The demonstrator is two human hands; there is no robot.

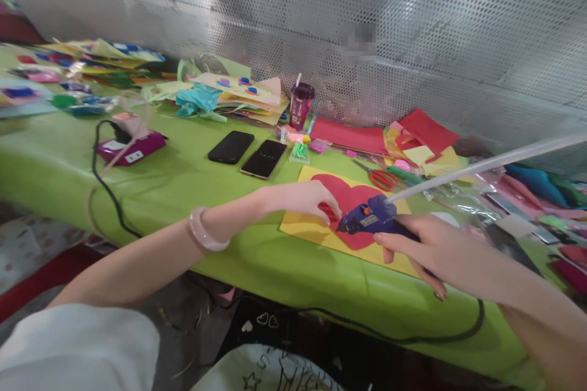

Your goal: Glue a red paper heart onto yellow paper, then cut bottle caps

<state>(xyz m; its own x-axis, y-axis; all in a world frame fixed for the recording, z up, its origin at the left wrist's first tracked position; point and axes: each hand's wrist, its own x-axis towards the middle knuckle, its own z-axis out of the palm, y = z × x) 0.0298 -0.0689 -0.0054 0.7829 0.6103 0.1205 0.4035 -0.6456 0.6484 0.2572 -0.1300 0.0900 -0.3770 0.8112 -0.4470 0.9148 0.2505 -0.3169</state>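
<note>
A blue glue gun (370,215) with a long translucent glue stick (477,166) out of its back is held in my right hand (424,247), fingers wrapped round its handle. Its nozzle points left, close over a red paper heart (346,194) that lies on a yellow sheet (297,218). My left hand (306,198) reaches onto the heart's left side, fingers bent down near the nozzle. Whether those fingertips pinch the heart's paper is too small to make out.
Beyond the sheet lie two phones (231,146) (264,158), a lidded cup (301,107) and red-handled scissors (383,179). A purple power strip (131,149) sits left. The gun's black cable (389,337) hangs below the green table's (183,180) front edge.
</note>
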